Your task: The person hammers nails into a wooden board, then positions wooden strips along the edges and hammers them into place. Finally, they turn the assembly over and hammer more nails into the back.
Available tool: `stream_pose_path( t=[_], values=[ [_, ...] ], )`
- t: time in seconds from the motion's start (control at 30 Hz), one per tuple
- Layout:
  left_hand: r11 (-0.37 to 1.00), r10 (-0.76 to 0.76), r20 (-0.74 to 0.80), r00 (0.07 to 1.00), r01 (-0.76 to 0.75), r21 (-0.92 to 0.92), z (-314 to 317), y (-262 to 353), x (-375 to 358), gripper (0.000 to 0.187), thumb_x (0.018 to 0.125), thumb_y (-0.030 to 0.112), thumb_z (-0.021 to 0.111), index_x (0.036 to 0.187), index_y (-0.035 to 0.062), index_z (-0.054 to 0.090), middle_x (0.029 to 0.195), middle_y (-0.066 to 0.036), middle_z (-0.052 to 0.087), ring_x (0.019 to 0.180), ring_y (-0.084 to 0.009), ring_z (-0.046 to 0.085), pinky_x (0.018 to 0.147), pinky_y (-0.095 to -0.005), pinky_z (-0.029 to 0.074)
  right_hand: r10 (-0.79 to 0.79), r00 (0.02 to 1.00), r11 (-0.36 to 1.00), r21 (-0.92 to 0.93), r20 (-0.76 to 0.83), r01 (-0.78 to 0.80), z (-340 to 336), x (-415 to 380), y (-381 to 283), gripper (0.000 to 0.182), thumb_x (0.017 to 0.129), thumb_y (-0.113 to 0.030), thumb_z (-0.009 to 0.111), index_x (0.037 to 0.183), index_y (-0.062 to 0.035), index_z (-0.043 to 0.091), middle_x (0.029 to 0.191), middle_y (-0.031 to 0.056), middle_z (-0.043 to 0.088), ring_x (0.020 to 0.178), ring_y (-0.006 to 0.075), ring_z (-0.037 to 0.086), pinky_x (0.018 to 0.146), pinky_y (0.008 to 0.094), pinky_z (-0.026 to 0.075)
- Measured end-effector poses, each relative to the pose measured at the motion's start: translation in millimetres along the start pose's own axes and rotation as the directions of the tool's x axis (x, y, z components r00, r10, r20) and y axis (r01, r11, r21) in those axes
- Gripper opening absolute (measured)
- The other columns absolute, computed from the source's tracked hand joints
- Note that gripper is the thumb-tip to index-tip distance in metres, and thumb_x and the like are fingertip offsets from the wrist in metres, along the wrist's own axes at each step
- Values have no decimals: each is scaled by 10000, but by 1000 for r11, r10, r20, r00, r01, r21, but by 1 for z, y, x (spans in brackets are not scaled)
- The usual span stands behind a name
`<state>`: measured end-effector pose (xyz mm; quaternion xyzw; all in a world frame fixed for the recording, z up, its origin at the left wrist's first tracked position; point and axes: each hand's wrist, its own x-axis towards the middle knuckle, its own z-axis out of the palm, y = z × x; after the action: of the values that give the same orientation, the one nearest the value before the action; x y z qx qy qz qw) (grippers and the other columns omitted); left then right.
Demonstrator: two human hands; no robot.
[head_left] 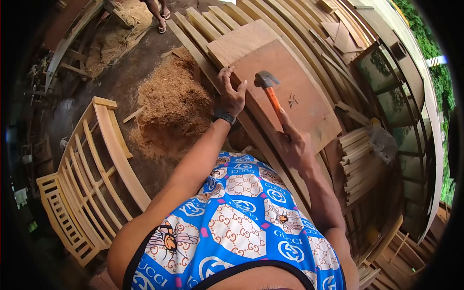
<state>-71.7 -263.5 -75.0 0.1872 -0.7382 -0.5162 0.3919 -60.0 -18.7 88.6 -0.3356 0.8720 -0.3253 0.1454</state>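
My right hand (296,145) is wrapped round the orange handle of a hammer (273,96), whose dark metal head lies over a reddish-brown board (295,72). Several nails (293,100) lie loose on that board, just right of the handle. At the board's left edge is my left hand (232,94), thumb and fingers apart, with a dark band on the wrist. Its fingertips are close to the corner of a paler board (241,41) at the upper end of the reddish one. Whether they touch the wood is hard to tell.
Long timber strips (261,14) run beneath and beyond the boards. A sawdust heap (169,101) lies on the floor at left, near a slatted wooden frame (104,159). Stacked short slats (360,159) are at right. Another person's feet (163,24) show at the top.
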Motion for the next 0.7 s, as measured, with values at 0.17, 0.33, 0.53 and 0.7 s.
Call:
stream_pose_path(
  t=[0.17,0.33,0.53,0.7],
  values=[
    [997,-38,36,999,35,73,-7,9,-5,598,916,116,693,1459,46,452,1471,-246,389,1356,-425,451,1140,-492,409,-140,974,985,75,-180,155,9,-10,0,607,978,-146,648,1554,-235,476,879,263,693,809,472,690,703,505,534],
    [994,-90,34,995,88,61,-9,5,-12,559,959,127,660,1475,66,456,1550,-242,345,1436,-409,392,1181,-491,379,28,998,999,40,61,-30,0,3,-6,600,983,-148,656,1550,-233,481,884,265,699,810,468,697,708,495,546],
    [995,-103,42,994,103,15,-4,2,-11,483,993,153,601,1459,67,501,1598,-209,314,1477,-394,338,1227,-498,310,-97,993,992,72,-71,102,18,-4,12,631,967,-176,653,1562,-270,466,875,259,699,813,464,700,721,494,545],
    [993,-103,97,990,97,68,-17,-3,6,466,1002,165,600,1453,72,528,1595,-212,332,1470,-392,365,1218,-482,332,98,990,989,-124,100,-85,-6,13,-5,684,939,-156,675,1574,-279,454,827,250,683,763,441,697,710,478,546]
  ],
)
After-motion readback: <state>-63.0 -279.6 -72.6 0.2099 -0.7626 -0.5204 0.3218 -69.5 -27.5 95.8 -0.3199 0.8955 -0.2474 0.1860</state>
